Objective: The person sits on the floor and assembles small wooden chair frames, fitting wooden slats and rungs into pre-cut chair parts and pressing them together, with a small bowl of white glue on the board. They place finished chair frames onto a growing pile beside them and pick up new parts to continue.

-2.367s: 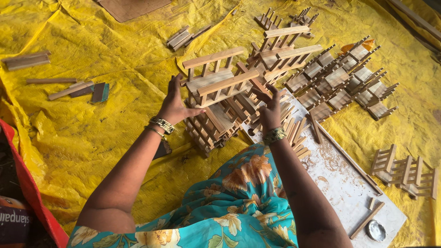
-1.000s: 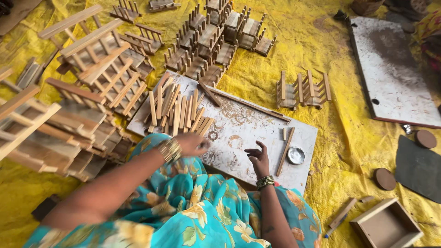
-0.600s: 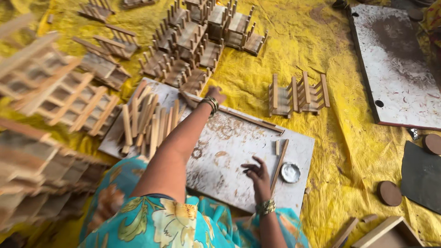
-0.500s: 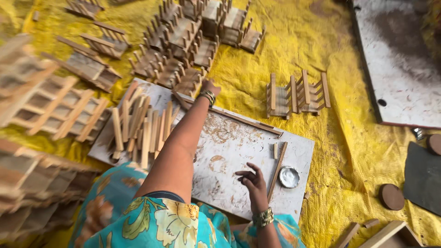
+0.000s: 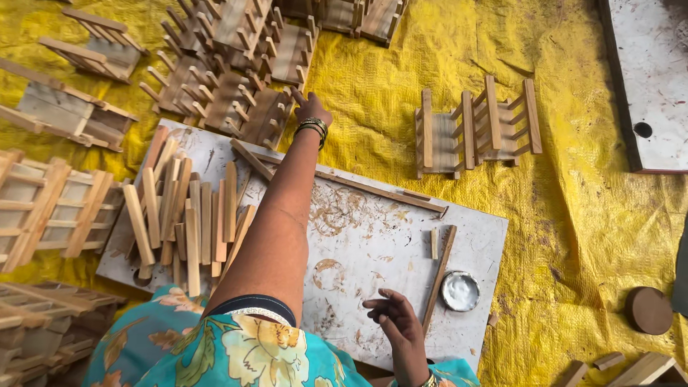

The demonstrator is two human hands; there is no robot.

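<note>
L hand (image 5: 312, 109) fingers on small wooden racks (image 5: 236, 107) past board (image 5: 373, 236) edge, grip unclear; R hand (image 5: 395, 322) loosely open over bare board.

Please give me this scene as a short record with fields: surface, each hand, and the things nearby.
surface: white stained flat board on yellow plastic sheet
left hand: left hand stretched out to small wooden slatted frames
right hand: right hand above the board, holding nothing
near right hand: thin wooden stick, round white-filled metal lid
on board, left: loose pile of short wooden slats
</note>
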